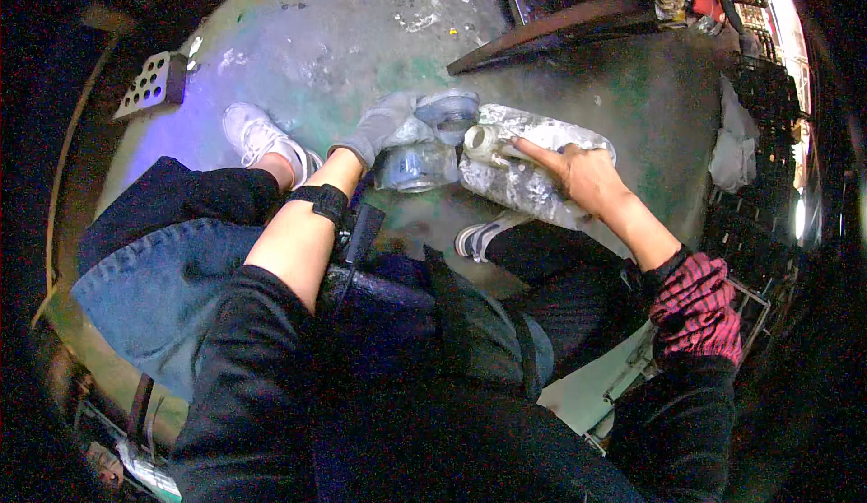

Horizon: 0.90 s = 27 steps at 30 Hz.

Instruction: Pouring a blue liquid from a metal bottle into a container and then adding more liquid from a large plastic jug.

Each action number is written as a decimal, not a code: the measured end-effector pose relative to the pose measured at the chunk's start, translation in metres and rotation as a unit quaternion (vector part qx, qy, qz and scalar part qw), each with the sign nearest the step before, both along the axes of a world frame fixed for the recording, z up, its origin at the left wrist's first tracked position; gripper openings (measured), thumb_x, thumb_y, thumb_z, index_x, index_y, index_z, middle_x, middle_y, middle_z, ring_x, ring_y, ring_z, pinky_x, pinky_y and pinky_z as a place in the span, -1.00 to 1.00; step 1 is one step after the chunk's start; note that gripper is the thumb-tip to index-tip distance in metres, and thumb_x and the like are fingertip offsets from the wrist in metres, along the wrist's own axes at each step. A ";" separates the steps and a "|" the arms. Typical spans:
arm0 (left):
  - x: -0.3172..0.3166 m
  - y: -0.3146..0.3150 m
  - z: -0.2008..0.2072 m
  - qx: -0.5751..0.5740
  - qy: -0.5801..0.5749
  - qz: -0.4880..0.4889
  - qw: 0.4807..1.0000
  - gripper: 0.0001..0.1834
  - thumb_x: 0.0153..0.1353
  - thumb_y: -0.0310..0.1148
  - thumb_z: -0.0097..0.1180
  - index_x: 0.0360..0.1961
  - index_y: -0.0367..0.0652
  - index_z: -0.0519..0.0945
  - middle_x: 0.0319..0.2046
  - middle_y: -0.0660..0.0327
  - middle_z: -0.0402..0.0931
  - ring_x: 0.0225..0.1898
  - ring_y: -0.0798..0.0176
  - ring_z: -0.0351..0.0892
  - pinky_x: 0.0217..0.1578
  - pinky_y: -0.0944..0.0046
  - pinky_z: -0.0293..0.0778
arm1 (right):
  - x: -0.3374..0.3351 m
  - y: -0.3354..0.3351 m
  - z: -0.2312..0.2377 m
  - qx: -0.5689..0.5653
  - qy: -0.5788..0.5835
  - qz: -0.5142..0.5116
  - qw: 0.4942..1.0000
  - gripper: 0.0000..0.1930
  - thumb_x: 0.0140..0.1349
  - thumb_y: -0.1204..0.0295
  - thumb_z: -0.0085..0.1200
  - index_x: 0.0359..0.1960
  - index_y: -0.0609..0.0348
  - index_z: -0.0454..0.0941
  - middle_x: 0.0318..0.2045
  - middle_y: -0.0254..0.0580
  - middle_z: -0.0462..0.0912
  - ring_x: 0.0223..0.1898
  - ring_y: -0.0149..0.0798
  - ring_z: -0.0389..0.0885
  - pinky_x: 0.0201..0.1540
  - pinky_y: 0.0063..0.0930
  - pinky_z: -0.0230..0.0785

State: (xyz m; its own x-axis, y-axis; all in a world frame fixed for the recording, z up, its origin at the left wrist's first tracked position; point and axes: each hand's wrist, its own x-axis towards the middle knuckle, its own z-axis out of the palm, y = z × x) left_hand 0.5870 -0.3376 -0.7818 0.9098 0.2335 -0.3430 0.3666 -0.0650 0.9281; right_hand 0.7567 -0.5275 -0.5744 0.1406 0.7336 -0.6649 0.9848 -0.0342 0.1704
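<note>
While your bare right hand (591,180) grips the stained white jug (519,182), its mouth points left and the long axis slants from there toward the lower right. Any lettering on its blotchy side is too blurred to read. 1 of your fingers stretches along the jug toward its neck; the others bend in close against its body, their tips hidden. Left of the jug, your gloved left hand (386,125) is beside a clear round tub (417,169); how far those fingers are open, I cannot tell.
</note>
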 end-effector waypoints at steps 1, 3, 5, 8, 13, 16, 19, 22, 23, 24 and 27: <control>-0.002 0.001 -0.002 -0.001 -0.042 0.007 0.999 -0.47 -0.18 -0.23 0.33 -0.10 -0.13 0.56 -0.22 0.11 0.60 -0.20 0.23 0.56 -0.15 0.23 0.43 | 0.004 -0.003 0.004 0.007 0.001 0.000 1.000 -0.29 0.14 0.50 -0.16 0.30 -0.54 0.01 -0.46 0.03 0.56 -0.54 -0.01 0.57 -0.46 -0.15 0.44; -0.001 -0.002 0.007 -0.087 -0.073 0.011 0.993 -0.48 -0.16 -0.29 0.33 -0.09 -0.17 0.56 -0.22 0.17 0.60 -0.21 0.28 0.54 -0.15 0.26 0.43 | 0.018 -0.013 0.015 0.056 0.000 -0.003 0.998 -0.26 0.09 0.54 -0.12 0.30 -0.53 0.03 -0.47 0.01 0.53 -0.51 0.01 0.56 -0.44 -0.13 0.43; 0.001 -0.004 0.020 -0.170 -0.104 0.013 0.980 -0.49 -0.14 -0.35 0.32 -0.08 -0.20 0.55 -0.21 0.24 0.59 -0.23 0.33 0.52 -0.15 0.29 0.43 | 0.026 -0.026 0.019 0.096 -0.002 -0.047 0.994 -0.28 0.12 0.53 -0.15 0.29 -0.56 0.04 -0.49 -0.01 0.54 -0.50 0.00 0.57 -0.43 -0.14 0.44; 0.008 -0.003 0.041 -0.159 -0.120 0.016 0.980 -0.49 -0.11 -0.45 0.30 -0.04 -0.25 0.53 -0.19 0.34 0.56 -0.23 0.41 0.47 -0.13 0.33 0.41 | 0.038 -0.051 0.021 0.164 0.001 -0.102 0.981 -0.29 0.12 0.53 -0.16 0.28 -0.58 0.06 -0.50 -0.05 0.54 -0.52 0.00 0.56 -0.43 -0.15 0.45; 0.027 0.003 0.096 -0.070 -0.017 0.060 0.996 -0.44 -0.11 -0.47 0.30 0.02 -0.23 0.49 -0.16 0.32 0.54 -0.20 0.41 0.46 -0.12 0.37 0.41 | 0.066 -0.103 0.020 0.240 0.002 -0.145 0.960 -0.21 0.05 0.57 -0.09 0.29 -0.57 0.03 -0.53 -0.08 0.52 -0.53 0.00 0.55 -0.42 -0.13 0.45; 0.028 0.004 0.081 -0.169 -0.058 0.057 0.982 -0.43 -0.13 -0.44 0.33 0.00 -0.23 0.49 -0.16 0.29 0.55 -0.19 0.40 0.46 -0.13 0.36 0.41 | 0.064 -0.105 0.024 0.253 0.008 -0.152 0.955 -0.20 0.04 0.58 -0.09 0.29 -0.57 0.03 -0.52 -0.07 0.53 -0.52 0.00 0.56 -0.43 -0.12 0.44; 0.018 0.003 0.076 -0.052 -0.016 0.042 0.998 -0.42 -0.16 -0.42 0.35 -0.02 -0.25 0.50 -0.15 0.25 0.55 -0.18 0.37 0.47 -0.13 0.36 0.42 | 0.068 -0.105 0.027 0.237 0.003 -0.158 0.958 -0.20 0.04 0.58 -0.09 0.29 -0.56 0.03 -0.50 -0.07 0.53 -0.51 0.00 0.56 -0.43 -0.12 0.44; 0.008 0.008 0.054 -0.096 -0.022 0.110 0.989 -0.45 -0.16 -0.40 0.36 -0.06 -0.28 0.52 -0.18 0.23 0.56 -0.19 0.35 0.48 -0.15 0.36 0.41 | 0.071 -0.113 0.031 0.236 0.012 -0.155 0.959 -0.21 0.05 0.58 -0.09 0.29 -0.56 0.03 -0.49 -0.06 0.54 -0.49 0.00 0.57 -0.42 -0.11 0.44; 0.013 0.008 0.068 -0.078 0.021 0.090 0.993 -0.47 -0.08 -0.43 0.31 -0.01 -0.24 0.49 -0.14 0.28 0.54 -0.16 0.35 0.46 -0.11 0.31 0.40 | 0.071 -0.116 0.031 0.239 0.011 -0.157 0.958 -0.22 0.05 0.58 -0.10 0.29 -0.55 0.03 -0.49 -0.06 0.54 -0.49 0.01 0.57 -0.42 -0.11 0.44; 0.015 0.007 0.066 -0.080 0.021 0.087 0.993 -0.47 -0.08 -0.43 0.31 -0.01 -0.24 0.49 -0.14 0.28 0.54 -0.16 0.35 0.46 -0.11 0.31 0.40 | 0.071 -0.118 0.031 0.238 0.010 -0.159 0.958 -0.22 0.05 0.58 -0.10 0.29 -0.55 0.03 -0.49 -0.06 0.54 -0.49 0.01 0.57 -0.42 -0.11 0.44; 0.011 0.013 0.056 -0.100 -0.008 0.088 0.991 -0.47 -0.11 -0.39 0.33 -0.04 -0.25 0.51 -0.18 0.25 0.55 -0.19 0.33 0.47 -0.13 0.31 0.41 | 0.066 -0.107 0.032 0.224 0.003 -0.169 0.960 -0.22 0.06 0.59 -0.11 0.29 -0.54 0.03 -0.48 -0.05 0.55 -0.48 0.01 0.57 -0.43 -0.12 0.44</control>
State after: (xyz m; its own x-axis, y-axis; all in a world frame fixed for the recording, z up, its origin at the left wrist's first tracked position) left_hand 0.5983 -0.3249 -0.7262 0.8666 0.3174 -0.3851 0.3417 0.1851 0.9214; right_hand 0.8232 -0.6343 -0.5426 0.4191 0.8588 -0.2948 0.9050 -0.4213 0.0592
